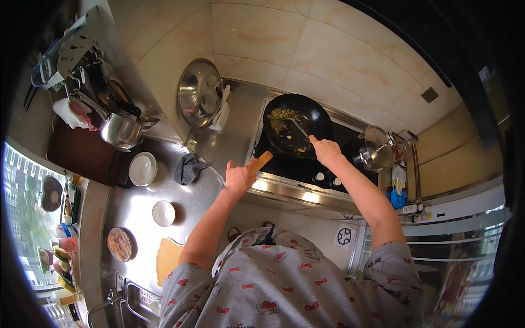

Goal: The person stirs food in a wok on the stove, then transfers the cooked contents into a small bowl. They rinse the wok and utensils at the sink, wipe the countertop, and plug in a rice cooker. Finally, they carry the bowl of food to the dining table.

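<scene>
A black wok (314,117) stands on the stove, its wooden handle (262,162) pointing toward me on the left. My left hand (238,178) is closed around the end of that handle, some fingers lifted. In my right hand (326,150) I grip a spatula (298,129) whose metal end reaches into the wok; its grip is mostly hidden by my fingers. Chopped yellow-green food (281,116) lies along the wok's far left side, with a few bits lower down. The spatula's tip touches the edge of this food.
A domed metal lid (200,94) leans by the wall. Left on the steel counter are stacked white bowls (143,169), a dark cloth (190,169), a small bowl (164,213), a covered dish (120,244) and a cutting board (168,261). A glass lid (377,147) stands right of the stove.
</scene>
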`<state>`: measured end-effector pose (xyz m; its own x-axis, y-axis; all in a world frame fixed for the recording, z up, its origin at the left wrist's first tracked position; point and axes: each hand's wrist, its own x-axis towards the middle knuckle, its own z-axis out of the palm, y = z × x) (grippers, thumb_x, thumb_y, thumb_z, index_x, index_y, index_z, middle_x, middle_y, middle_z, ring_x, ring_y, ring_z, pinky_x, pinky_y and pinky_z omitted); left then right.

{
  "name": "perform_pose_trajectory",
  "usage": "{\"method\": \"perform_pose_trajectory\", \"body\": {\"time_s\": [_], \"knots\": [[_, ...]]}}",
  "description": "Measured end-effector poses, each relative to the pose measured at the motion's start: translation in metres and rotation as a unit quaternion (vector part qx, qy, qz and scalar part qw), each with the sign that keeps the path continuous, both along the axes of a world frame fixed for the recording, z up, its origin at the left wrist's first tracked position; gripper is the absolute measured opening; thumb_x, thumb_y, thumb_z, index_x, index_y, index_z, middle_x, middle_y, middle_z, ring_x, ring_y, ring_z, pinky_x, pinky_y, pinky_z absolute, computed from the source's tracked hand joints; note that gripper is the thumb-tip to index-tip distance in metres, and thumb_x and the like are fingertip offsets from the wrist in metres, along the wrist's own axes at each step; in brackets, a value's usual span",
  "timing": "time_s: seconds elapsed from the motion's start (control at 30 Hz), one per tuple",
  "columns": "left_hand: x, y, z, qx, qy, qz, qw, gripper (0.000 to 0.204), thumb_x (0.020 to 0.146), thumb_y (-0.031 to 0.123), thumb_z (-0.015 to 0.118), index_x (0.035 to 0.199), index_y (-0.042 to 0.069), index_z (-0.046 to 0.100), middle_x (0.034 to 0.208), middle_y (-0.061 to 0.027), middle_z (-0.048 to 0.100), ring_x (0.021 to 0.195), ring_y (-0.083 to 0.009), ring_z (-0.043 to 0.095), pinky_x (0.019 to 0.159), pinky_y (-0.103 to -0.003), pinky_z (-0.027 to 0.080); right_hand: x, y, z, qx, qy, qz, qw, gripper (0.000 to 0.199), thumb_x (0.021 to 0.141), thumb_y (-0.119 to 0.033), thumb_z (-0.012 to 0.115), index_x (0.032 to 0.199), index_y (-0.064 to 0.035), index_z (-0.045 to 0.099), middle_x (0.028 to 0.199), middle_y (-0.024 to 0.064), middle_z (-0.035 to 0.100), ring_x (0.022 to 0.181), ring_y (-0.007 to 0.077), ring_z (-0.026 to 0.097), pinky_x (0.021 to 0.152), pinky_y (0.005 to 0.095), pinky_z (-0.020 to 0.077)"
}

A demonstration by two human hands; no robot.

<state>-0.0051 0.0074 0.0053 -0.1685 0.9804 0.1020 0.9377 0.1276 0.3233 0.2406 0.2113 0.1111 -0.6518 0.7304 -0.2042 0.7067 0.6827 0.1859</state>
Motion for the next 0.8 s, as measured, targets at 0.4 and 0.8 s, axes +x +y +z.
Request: {"method": "perform_pose_trajectory", "body": {"time_s": [0.4, 0.8], "knots": [[-0.001, -0.003, -0.007, 0.019, 0.012, 0.014, 1.0, 0.058, 0.079, 0.028, 0.07, 0.135, 0.021, 0.052, 0.07, -0.0109, 0.069, 0.07, -0.0277, 0.068, 0.105, -0.046, 0.036, 0.019, 0.014, 0.022, 0.03, -0.076, 0.039, 0.996, 0.027, 0.092, -0.011, 0.049, 0.116, -0.0017, 0.057, 0.09, 0.0164, 0.072, 0.085, 0.0318, 0.072, 0.069, 0.0428, 0.0576], [-0.004, -0.007, -0.011, -0.005, 0.01, 0.039, 0.999, 0.059, 0.079, 0.028, 0.07, 0.135, 0.023, 0.051, 0.07, -0.0103, 0.069, 0.07, -0.0275, 0.068, 0.105, -0.046, 0.036, 0.008, -0.012, 0.076, -0.057, -0.185, 0.036, 0.98, 0.032, 0.085, -0.005, 0.057, 0.117, -0.0055, 0.063, 0.1, 0.0162, 0.072, 0.097, 0.0326, 0.07, 0.079, 0.043, 0.0565]]}}
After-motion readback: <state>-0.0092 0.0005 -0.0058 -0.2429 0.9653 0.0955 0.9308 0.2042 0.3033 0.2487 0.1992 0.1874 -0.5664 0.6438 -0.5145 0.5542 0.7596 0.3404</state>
